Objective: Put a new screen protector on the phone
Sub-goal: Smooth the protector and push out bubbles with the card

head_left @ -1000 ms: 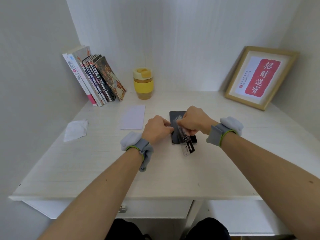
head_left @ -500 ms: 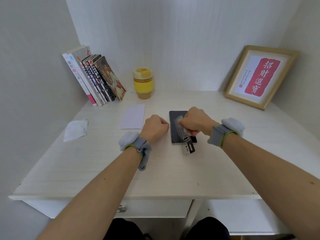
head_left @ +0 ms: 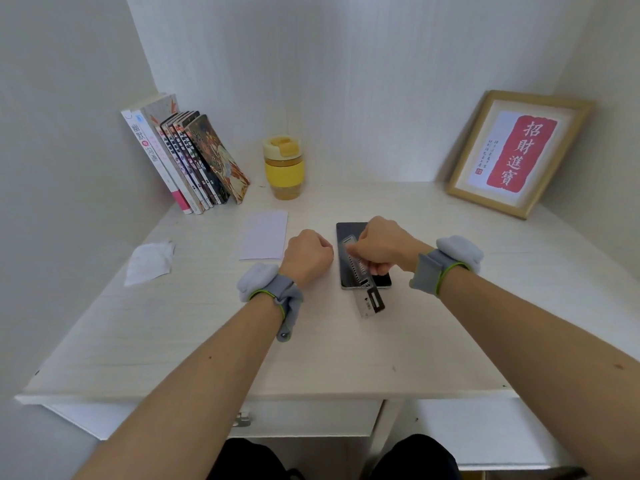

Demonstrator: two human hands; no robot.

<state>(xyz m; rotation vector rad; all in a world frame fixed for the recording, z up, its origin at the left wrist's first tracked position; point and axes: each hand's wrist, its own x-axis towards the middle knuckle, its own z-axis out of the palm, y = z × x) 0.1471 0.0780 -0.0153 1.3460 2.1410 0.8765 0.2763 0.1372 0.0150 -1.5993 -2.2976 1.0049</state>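
A dark phone [head_left: 348,230] lies flat on the white desk [head_left: 207,341], screen up. Across it lies a long printed film strip [head_left: 369,299], whose lower end hangs past the phone's near edge. My right hand [head_left: 381,247] sits over the phone, fingers curled and pinching the strip against the screen. My left hand [head_left: 306,256] rests in a fist on the desk just left of the phone, apart from it and holding nothing.
A white card [head_left: 265,235] lies left of my left hand, a crumpled wipe [head_left: 149,263] further left. Leaning books [head_left: 187,161] and a yellow cup [head_left: 284,168] stand at the back, a framed picture [head_left: 519,154] at the back right.
My left hand has drawn away from the phone's left edge and now rests as a fist beside it. My right hand stays on the strip over the phone.
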